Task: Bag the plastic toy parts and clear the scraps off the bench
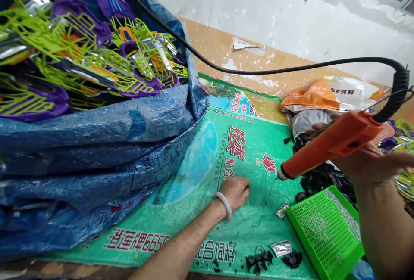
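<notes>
My right hand (371, 159) is wrapped round an orange electric screwdriver (326, 146), tip pointing down-left just above the green woven sack (207, 176) that covers the table. A black cable (258, 72) runs from the tool's rear up to the left. My left hand (237, 191), a pale bangle on its wrist, rests knuckles-down on the green sack with fingers curled under; whether it holds anything is hidden. The screwdriver tip hovers to the right of it.
A big blue sack (97, 142) at the left is full of yellow-green and purple plastic parts (80, 60). A green perforated tray (326, 228) lies at the lower right, beside a heap of black parts (320, 176). Small black pieces (258, 260) and silver clips (281, 247) lie near the front edge. Orange-white bags (323, 94) sit behind.
</notes>
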Tool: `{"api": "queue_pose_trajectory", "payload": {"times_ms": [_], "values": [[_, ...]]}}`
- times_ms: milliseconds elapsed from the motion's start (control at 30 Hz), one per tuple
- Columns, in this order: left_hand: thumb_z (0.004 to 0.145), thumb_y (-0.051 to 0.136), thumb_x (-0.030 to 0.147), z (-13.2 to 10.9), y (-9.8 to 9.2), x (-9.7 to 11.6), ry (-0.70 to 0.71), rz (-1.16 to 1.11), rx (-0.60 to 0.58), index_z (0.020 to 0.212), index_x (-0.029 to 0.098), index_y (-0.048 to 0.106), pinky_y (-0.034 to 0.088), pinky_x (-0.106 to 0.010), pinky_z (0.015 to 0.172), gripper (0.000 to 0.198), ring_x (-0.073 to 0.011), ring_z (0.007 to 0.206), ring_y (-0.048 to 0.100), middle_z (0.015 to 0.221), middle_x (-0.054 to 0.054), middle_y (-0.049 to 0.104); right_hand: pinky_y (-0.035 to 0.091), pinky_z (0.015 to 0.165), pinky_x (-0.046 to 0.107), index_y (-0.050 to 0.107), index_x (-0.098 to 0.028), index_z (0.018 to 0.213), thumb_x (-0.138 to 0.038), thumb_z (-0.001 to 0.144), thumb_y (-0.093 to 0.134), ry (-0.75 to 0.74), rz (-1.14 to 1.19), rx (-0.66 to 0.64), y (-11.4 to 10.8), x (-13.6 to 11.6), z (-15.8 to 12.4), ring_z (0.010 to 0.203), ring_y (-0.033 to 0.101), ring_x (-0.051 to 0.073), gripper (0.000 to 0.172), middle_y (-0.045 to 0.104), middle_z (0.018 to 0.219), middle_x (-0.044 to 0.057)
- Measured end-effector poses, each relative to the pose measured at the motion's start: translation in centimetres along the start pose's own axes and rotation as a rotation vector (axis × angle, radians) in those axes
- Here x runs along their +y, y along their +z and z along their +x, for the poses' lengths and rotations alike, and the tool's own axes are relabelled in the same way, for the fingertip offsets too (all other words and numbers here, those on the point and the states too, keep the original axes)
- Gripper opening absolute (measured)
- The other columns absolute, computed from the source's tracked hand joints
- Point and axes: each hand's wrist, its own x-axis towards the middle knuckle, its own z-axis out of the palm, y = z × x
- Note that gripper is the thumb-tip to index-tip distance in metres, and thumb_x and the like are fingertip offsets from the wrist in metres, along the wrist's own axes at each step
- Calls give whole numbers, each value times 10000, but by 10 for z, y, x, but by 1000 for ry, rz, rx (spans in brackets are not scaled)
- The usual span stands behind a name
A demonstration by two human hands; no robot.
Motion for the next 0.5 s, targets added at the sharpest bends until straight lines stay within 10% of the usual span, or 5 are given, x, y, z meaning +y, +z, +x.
{"api": "queue_pose_trajectory", "payload": {"times_ms": [100,233,500], "values": [[927,506,208,0,-2,1,2,18,-1,968,190,729,494,-345,885,228,-239,1013,671,1033,-85,747,581,776,595,416,-494,1450,-798,571,752,46,506,75,6,-43,-2,1128,649,398,989,637,1310,75],[925,502,196,1,-4,0,13,38,-6,972,193,729,492,-320,866,232,-222,999,679,1036,-74,753,585,845,561,466,-356,1409,-647,541,852,101,544,75,33,-67,7,1024,685,341,994,679,1201,93],[908,540,215,-1,1,-3,14,24,32,959,186,740,479,-321,875,208,-225,995,672,1016,-76,755,546,897,492,583,-229,1110,-561,753,675,162,285,209,45,-22,35,1050,644,307,496,671,1109,97]]}}
